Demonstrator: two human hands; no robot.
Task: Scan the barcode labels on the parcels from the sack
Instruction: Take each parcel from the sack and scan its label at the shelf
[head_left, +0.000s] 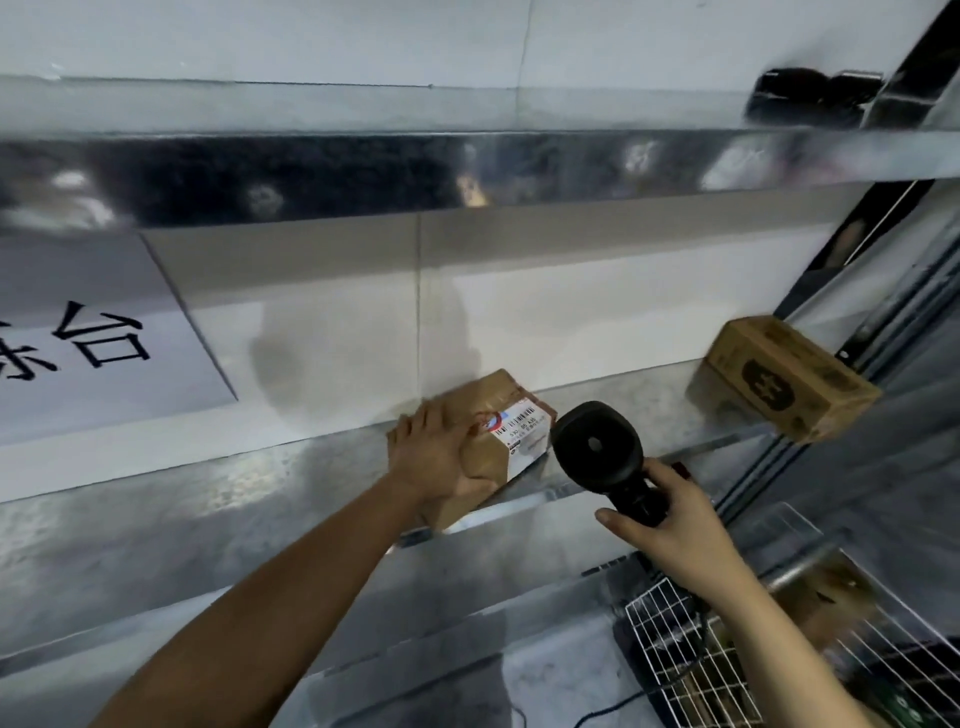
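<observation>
Closest to the camera is the white wire basket (670, 654) at bottom right, with a black cable running by it. Just above that, the right hand (670, 525) has its fingers wrapped round the handle of a black barcode scanner (602, 452), head pointing at the parcel. The left hand (441, 457) lies on top of the brown taped parcel (488, 441), fingers straight and close together over the top, thumb curled round the near side. The parcel sits on the edge of the shiny metal shelf (208, 499), its white barcode label (519, 426) facing up toward the scanner. Another cardboard box (779, 384) sits further right on the same shelf, well apart.
</observation>
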